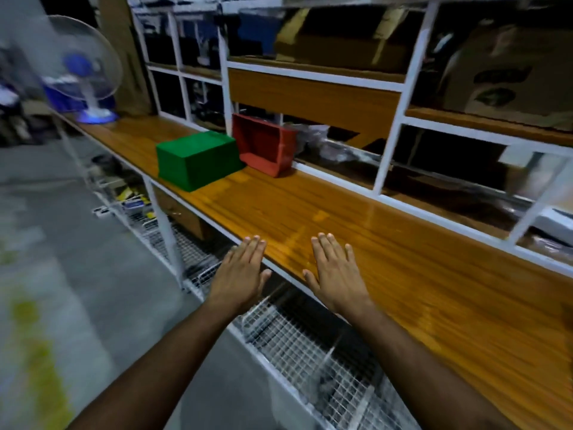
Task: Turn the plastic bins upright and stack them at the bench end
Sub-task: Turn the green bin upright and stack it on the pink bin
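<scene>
My left hand (240,276) and right hand (336,274) hover flat, fingers straight, holding nothing, at the glossy wooden counter (356,231) edge. Farther along it, the boxy green bin (198,159) lies upside down, touching the red bin (265,144) tipped on its side.

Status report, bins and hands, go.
Left hand and right hand open, empty, short of the bins. Green bin upside down, red bin on its side, touching. Bench between clear.
</scene>
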